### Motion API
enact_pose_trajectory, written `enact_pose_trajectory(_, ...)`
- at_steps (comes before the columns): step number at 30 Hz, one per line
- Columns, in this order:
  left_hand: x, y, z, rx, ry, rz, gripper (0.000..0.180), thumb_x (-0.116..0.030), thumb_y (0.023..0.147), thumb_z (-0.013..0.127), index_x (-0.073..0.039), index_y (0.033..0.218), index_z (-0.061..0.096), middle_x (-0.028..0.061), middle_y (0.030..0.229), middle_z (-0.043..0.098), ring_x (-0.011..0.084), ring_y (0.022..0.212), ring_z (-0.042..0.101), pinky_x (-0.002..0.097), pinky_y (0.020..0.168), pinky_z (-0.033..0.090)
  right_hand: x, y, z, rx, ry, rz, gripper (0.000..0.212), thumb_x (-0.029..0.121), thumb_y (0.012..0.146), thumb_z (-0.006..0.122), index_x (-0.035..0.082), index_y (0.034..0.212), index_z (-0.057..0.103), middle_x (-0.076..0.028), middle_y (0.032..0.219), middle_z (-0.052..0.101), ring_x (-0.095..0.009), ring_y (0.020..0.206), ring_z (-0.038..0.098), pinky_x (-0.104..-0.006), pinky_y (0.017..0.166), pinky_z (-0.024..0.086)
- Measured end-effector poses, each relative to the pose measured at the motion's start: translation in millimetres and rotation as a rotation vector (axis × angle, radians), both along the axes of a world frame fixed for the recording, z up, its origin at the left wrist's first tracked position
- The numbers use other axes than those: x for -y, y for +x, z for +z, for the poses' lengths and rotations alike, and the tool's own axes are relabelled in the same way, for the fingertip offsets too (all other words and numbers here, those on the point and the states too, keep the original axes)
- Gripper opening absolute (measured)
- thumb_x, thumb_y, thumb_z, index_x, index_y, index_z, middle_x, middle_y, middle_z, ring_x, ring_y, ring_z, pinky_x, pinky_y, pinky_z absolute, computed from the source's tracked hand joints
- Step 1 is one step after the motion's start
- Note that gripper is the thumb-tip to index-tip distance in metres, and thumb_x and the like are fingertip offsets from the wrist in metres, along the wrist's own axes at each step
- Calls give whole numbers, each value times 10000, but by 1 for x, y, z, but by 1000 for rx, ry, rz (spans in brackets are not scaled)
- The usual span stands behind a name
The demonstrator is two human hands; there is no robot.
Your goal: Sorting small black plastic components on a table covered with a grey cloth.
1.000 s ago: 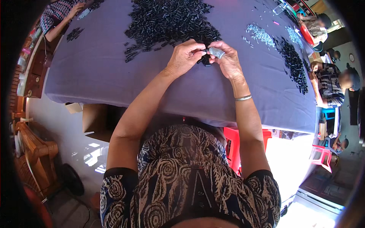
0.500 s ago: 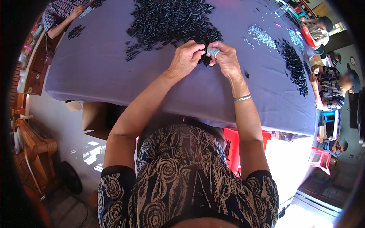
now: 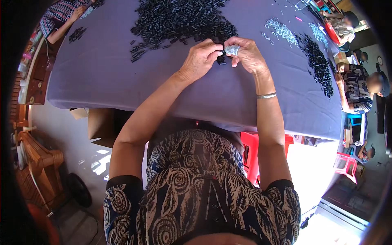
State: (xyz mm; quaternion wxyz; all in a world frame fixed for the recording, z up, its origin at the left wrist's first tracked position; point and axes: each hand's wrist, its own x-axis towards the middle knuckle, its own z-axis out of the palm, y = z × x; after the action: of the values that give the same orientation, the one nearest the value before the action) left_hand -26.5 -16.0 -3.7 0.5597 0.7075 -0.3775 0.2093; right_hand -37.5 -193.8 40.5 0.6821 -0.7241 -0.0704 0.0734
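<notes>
Both of my hands meet over the near edge of a heap of small black cylindrical pieces (image 3: 175, 20) on the grey tablecloth. My left hand (image 3: 200, 58) is pinched, thumb against forefinger, on a small black piece (image 3: 223, 53) mostly hidden by the fingertips. Against it from the other side comes my right hand (image 3: 250, 56), its thumb and forefinger brought together and the other fingers curled. A silvery wrapping (image 3: 232, 50) covers one digit of that hand; whether it also grips something tiny cannot be made out. Just below the fingertips lie a few black pieces (image 3: 221, 61).
To the right on the cloth lie a pile of small silvery pieces (image 3: 281, 32) and a second black pile (image 3: 319, 65). A few black pieces (image 3: 77, 34) sit at the far left. Other people (image 3: 357, 87) sit along the right side, and a co-worker's arm (image 3: 65, 29) reaches in at the upper left.
My right hand has turned and shifted slightly to the right, its lower fingers now more apart from the left hand. My left hand keeps its pinch. The whole view has shifted a little.
</notes>
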Motion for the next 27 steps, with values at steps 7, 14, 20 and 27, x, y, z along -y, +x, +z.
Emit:
enact_pose_trajectory(7,4,-4,-3,-40,-13,170,180,33,766,640,-29,934,625,76,728,549,165,564,514,274,517,417,-22,-8,0,-28,14,-200,86,-8,773,580,-19,833,640,-29,668,550,-67,548,493,-203,420,485)
enact_pose_trajectory(14,5,-1,0,-62,33,187,179,34,772,629,-25,941,634,66,720,544,140,570,517,268,520,419,-8,1,-9,-109,95,-73,145,-10,811,523,-45,918,613,-51,739,566,-78,602,514,-223,443,516)
enact_pose_trajectory(20,2,6,-13,-191,-37,129,151,19,810,619,-3,959,632,32,754,552,89,646,553,196,577,448,-12,-4,0,-103,259,-77,152,82,847,575,-12,965,596,-40,753,562,-73,620,495,-215,434,463)
enact_pose_trajectory(27,3,0,-1,-388,-151,26,144,-15,828,622,11,970,631,9,771,551,64,651,543,192,571,434,0,-7,-5,130,-18,-157,358,323,915,442,-5,944,584,-67,762,570,-97,586,511,-235,458,478)
